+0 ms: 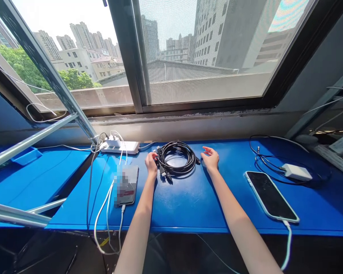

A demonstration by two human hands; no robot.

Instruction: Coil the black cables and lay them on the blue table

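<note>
Left hand [151, 163] pinching the black cable coil [175, 145] at its edge, right hand [210, 158] spread open beside it

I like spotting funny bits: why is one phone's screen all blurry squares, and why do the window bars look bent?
Head view: a pixelated patch covers the left phone, the rest is sharp; the wide lens bows the window frame.

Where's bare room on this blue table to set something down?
Bare: the table in front of the cable coil, between left hand and right hand; also beside the blue tray. Crowded: by left phone, right phone, power strip.
</note>
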